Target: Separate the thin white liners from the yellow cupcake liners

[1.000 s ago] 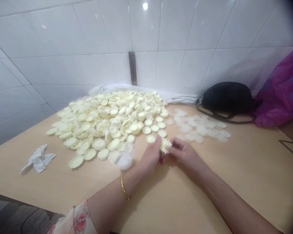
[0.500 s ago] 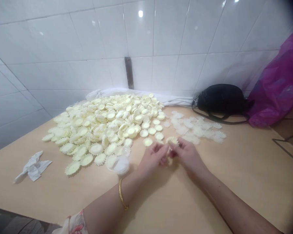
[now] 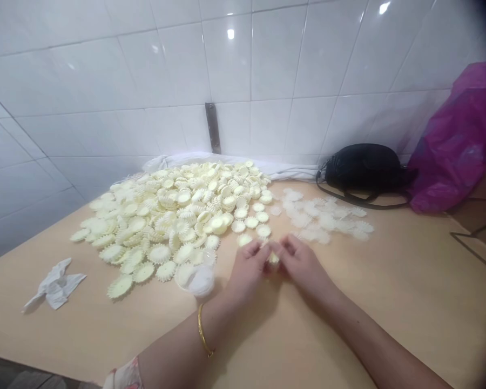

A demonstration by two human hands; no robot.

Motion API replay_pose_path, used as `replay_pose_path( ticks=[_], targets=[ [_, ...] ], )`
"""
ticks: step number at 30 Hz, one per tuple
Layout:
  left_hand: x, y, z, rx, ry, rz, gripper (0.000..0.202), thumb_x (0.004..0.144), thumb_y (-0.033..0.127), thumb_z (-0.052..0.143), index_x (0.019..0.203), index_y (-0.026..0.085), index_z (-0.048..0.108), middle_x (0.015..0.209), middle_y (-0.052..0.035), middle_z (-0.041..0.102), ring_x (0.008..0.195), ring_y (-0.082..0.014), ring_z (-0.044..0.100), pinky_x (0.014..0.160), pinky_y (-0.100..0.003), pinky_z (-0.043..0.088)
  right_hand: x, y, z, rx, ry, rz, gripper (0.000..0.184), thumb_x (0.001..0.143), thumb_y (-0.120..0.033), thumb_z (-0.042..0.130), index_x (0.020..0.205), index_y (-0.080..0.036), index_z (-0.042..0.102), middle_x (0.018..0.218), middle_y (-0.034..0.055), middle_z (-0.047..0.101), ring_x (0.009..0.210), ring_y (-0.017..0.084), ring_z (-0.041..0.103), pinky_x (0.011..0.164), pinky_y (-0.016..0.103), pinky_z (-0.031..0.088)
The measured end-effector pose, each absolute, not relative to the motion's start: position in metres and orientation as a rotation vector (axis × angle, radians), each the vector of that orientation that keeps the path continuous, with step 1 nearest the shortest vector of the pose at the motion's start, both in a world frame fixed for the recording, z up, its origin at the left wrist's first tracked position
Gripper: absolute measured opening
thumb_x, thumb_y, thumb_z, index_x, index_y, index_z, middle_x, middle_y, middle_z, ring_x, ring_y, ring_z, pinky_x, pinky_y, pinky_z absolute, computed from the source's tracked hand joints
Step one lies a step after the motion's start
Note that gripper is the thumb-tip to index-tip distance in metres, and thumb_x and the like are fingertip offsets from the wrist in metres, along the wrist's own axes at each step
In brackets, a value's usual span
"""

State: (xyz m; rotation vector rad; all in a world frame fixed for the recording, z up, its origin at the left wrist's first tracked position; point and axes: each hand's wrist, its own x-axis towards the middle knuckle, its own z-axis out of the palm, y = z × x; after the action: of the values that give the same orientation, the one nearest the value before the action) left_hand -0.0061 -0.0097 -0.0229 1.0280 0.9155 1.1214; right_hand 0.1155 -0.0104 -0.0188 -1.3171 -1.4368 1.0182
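My left hand [image 3: 249, 267] and my right hand [image 3: 299, 265] meet over the table, fingertips pinched together. Between them is a pale yellow scalloped disc [image 3: 272, 259], mostly hidden by the fingers; both hands grip it. Just beyond the fingers lie several loose yellow scalloped discs [image 3: 251, 222]. To the left spreads a large heap of the same discs [image 3: 178, 202]. A small clear tub [image 3: 200, 280] with white contents stands left of my left hand. Thin translucent white scalloped pieces [image 3: 326, 216] lie scattered beyond my right hand.
A crumpled white tissue [image 3: 56, 283] lies at the left of the wooden table [image 3: 146, 335]. Along the tiled wall, white cloth [image 3: 291, 172] runs behind the heap. A black bag [image 3: 364, 167] with a strap and a magenta plastic bag [image 3: 449, 146] stand at the back right.
My hands have closed together around the disc, which has dropped lower between the fingers and is now mostly covered. The camera view has shifted slightly.
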Motion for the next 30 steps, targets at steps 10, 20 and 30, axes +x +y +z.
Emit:
replay_pose_path(
  ticks=[10, 20, 30],
  targets=[
    [-0.01, -0.003, -0.031, 1.017, 0.96, 0.969, 0.045, 0.073, 0.059, 0.051, 0.064, 0.015, 0.047, 0.044, 0.002, 0.044, 0.035, -0.005, 0.032, 0.037, -0.021, 0.015, 0.114, -0.013, -0.015, -0.954, -1.392, 1.5, 0.033, 0.071, -0.047, 0.064, 0.067, -0.019, 0.047, 0.056, -0.0006, 0.062, 0.049, 0.012, 0.055, 0.05, 0.023, 0.042],
    [-0.008, -0.011, -0.02, 1.306, 0.745, 0.994, 0.023, 0.074, 0.036, 0.062, 0.076, 0.015, 0.054, 0.059, -0.0003, 0.055, 0.052, -0.0098, 0.05, 0.052, -0.023, 0.037, 0.117, -0.007, -0.018, -1.244, -1.269, 1.136, 0.04, 0.079, -0.055, 0.049, 0.057, -0.02, 0.046, 0.039, -0.0029, 0.051, 0.034, 0.013, 0.046, 0.035, 0.024, 0.031],
    [-0.009, -0.008, -0.026, 1.113, 0.862, 1.015, 0.027, 0.075, 0.041, 0.059, 0.07, 0.017, 0.049, 0.048, 0.0038, 0.046, 0.042, -0.0061, 0.038, 0.045, -0.021, 0.028, 0.122, -0.007, -0.015, -1.174, -1.353, 1.167, 0.041, 0.075, -0.057, 0.052, 0.062, -0.018, 0.052, 0.051, -0.0016, 0.055, 0.048, 0.012, 0.053, 0.05, 0.024, 0.044]
  ],
)
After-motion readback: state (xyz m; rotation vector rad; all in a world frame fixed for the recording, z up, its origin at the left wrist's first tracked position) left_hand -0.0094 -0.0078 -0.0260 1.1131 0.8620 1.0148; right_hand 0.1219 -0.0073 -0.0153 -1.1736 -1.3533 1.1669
